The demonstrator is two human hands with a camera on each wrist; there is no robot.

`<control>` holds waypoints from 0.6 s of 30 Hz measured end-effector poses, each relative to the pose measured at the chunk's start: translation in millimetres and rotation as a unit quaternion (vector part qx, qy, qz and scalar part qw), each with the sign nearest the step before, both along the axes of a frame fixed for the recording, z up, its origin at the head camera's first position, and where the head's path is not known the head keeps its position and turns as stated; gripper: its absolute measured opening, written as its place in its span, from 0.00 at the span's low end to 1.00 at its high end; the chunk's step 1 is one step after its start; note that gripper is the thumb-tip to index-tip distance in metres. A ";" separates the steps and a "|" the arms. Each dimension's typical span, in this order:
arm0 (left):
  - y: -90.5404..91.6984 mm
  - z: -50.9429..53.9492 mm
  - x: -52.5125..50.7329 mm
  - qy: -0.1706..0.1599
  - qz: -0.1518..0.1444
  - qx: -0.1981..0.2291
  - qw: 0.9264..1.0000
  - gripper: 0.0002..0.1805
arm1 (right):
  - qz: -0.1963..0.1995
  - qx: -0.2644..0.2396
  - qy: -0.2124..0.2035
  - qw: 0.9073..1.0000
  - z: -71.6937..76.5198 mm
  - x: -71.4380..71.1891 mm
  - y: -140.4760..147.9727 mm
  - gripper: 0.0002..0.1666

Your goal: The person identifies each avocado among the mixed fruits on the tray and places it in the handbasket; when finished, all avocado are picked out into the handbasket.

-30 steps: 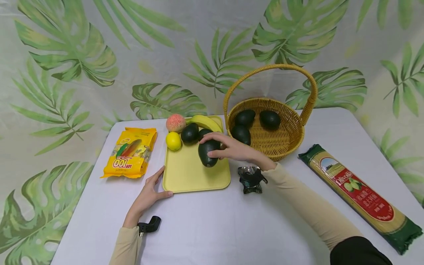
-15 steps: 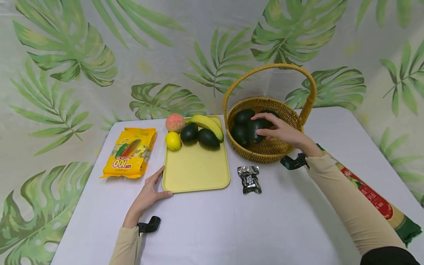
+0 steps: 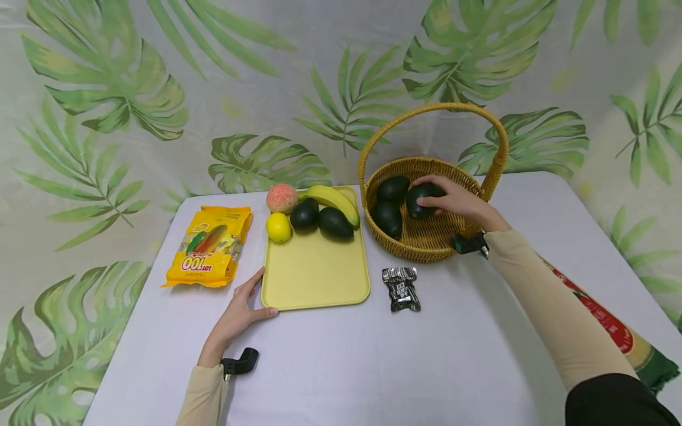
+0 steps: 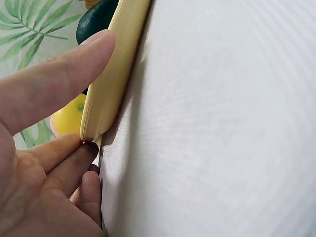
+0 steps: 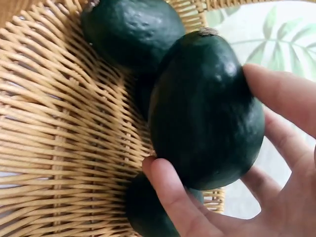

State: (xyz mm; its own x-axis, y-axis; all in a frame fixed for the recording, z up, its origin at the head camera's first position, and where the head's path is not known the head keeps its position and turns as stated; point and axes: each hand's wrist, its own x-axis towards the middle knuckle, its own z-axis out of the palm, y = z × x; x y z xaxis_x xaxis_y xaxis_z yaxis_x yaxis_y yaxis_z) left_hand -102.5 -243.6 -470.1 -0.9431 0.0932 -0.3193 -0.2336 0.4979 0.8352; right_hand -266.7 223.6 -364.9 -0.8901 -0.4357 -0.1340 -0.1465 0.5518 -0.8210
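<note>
We see the right hand (image 3: 465, 206) pinching a dark avocado (image 5: 207, 113) between thumb and fingers (image 5: 286, 96) inside the basket (image 3: 426, 255); whether the fruit touches the bottom we cannot tell. We judge it stiff, smooth and somewhat slippery (light, too, if it is a model), best held round its wide middle. The right wrist view gives us its stem end (image 5: 206, 32), unseen from the head; the left wrist view adds lower fingers of the left hand (image 3: 238, 315), spread at the tray's (image 3: 314, 281) corner.

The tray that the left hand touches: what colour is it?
Pale yellow; the tray shows best in the head view.
</note>
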 end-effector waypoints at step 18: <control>0.5 -1.1 0.2 0.002 0.003 0.006 1.000 0.57 | 0.025 0.022 -0.029 0.999 -13.5 -17.4 -9.6 0.31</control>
